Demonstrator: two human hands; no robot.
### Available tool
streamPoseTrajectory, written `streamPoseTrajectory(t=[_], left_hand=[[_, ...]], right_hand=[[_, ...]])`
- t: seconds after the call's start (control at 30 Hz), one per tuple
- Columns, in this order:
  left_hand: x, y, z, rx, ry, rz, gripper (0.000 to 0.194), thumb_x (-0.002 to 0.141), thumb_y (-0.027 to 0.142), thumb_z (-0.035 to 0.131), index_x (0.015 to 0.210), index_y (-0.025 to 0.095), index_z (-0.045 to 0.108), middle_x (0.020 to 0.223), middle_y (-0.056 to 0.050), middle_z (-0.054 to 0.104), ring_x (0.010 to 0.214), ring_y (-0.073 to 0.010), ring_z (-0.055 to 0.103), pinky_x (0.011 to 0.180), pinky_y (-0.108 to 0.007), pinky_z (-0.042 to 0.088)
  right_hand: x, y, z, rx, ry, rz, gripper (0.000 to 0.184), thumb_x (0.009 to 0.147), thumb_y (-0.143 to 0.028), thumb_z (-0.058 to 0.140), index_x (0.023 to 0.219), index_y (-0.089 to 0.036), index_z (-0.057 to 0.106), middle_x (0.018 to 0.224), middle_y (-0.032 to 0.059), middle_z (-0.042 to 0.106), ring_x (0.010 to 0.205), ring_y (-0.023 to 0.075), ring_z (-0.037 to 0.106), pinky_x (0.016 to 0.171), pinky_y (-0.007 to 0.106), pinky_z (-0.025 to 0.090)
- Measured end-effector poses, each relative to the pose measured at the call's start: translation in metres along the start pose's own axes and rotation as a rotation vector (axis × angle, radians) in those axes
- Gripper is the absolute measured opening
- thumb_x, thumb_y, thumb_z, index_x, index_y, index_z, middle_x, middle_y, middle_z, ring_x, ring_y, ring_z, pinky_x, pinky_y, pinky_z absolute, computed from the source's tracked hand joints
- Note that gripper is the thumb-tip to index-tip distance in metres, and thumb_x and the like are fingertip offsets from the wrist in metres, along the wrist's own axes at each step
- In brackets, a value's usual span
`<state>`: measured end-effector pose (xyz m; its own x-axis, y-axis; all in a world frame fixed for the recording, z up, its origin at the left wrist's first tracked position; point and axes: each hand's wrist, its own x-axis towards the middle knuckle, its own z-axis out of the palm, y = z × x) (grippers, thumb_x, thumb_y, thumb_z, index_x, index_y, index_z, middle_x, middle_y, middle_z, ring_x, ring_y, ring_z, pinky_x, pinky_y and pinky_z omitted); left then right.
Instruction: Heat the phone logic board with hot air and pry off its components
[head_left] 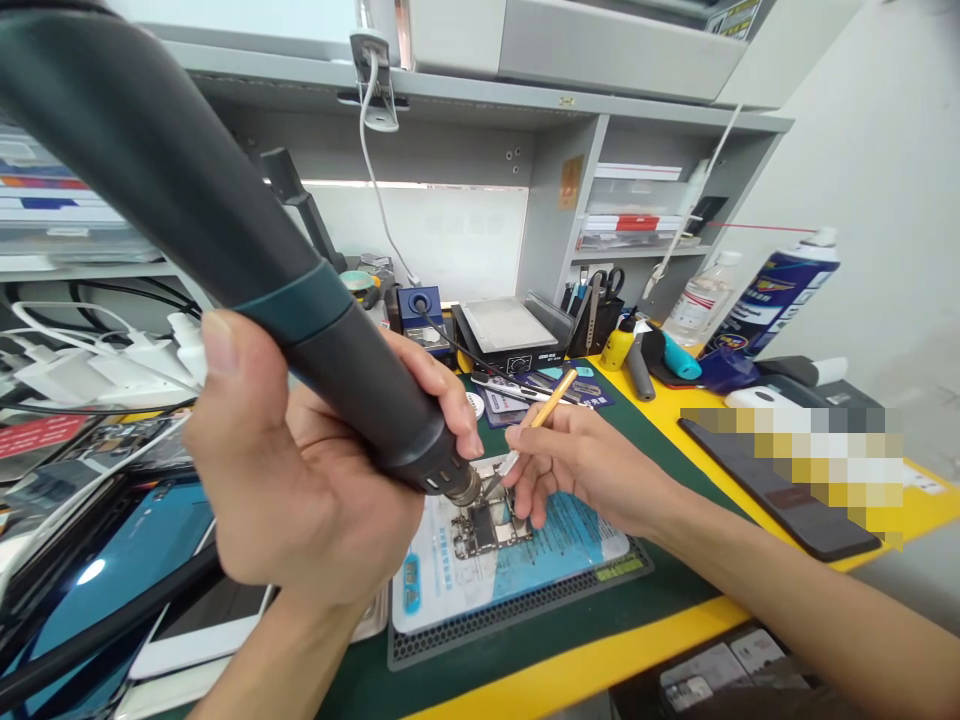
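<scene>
My left hand is wrapped round a thick dark hot-air handle that slants down from the upper left, its metal nozzle just above a small circuit board. My right hand pinches gold-coloured tweezers, whose tip meets the board right beside the nozzle. The board lies on a blue and white work pad on the green mat.
Tablets and phones are stacked at the left, with white chargers and cables behind. At the back stand a heating platform, a tool holder with scissors, a yellow bottle, a spray can and a plastic bottle. A dark phone lies on the yellow bench edge at the right.
</scene>
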<state>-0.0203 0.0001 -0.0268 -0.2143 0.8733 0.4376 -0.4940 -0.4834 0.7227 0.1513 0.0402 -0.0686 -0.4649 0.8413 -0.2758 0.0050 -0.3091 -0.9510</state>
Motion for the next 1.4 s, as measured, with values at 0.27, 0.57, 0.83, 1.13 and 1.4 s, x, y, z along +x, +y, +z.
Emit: streamPoseTrajectory(t=[0.27,0.57,0.83,1.13,1.4], left_hand=[[0.001,-0.003,0.003,-0.033,-0.027,-0.024,0.067,0.092,0.07,0.036,0.064,0.017,0.065,0.058,-0.006,0.056,0.055,-0.0239,0.059,0.049,-0.038,0.048],[-0.003,-0.001,0.004,-0.011,-0.015,-0.007,0.066,0.085,0.078,0.046,0.065,0.018,0.065,0.059,-0.007,0.056,0.053,-0.0236,0.059,0.047,-0.037,0.048],[-0.004,0.0,0.002,-0.039,-0.066,-0.028,0.066,0.087,0.076,0.044,0.068,0.018,0.069,0.06,-0.008,0.059,0.056,-0.0242,0.061,0.05,-0.037,0.05],[-0.002,0.0,0.003,-0.017,-0.038,-0.034,0.068,0.089,0.074,0.038,0.065,0.019,0.069,0.057,-0.009,0.056,0.054,-0.0261,0.058,0.05,-0.041,0.049],[-0.003,-0.001,0.001,-0.003,-0.059,-0.001,0.067,0.087,0.076,0.043,0.066,0.018,0.071,0.056,-0.01,0.058,0.05,-0.0271,0.059,0.044,-0.039,0.046]], right_hand=[[-0.002,0.0,0.004,-0.127,-0.007,-0.042,0.032,0.087,-0.04,0.071,0.074,-0.011,0.061,0.062,0.0071,0.07,0.05,0.0156,0.067,0.047,0.024,0.056],[-0.003,0.001,0.007,-0.163,0.001,-0.054,0.035,0.085,-0.045,0.072,0.077,-0.012,0.061,0.068,0.0063,0.072,0.05,0.015,0.068,0.045,0.024,0.057],[-0.003,-0.001,0.01,-0.194,-0.019,-0.06,0.043,0.079,-0.052,0.077,0.074,-0.011,0.063,0.058,0.0057,0.069,0.048,0.0143,0.066,0.046,0.022,0.055],[-0.003,0.002,0.009,-0.194,-0.039,-0.078,0.043,0.078,-0.052,0.077,0.077,-0.011,0.065,0.065,0.007,0.071,0.052,0.0158,0.068,0.046,0.023,0.055],[-0.001,0.002,0.005,-0.095,-0.062,-0.022,0.034,0.081,-0.043,0.077,0.077,-0.012,0.064,0.073,0.0073,0.073,0.051,0.0141,0.069,0.043,0.021,0.053]])
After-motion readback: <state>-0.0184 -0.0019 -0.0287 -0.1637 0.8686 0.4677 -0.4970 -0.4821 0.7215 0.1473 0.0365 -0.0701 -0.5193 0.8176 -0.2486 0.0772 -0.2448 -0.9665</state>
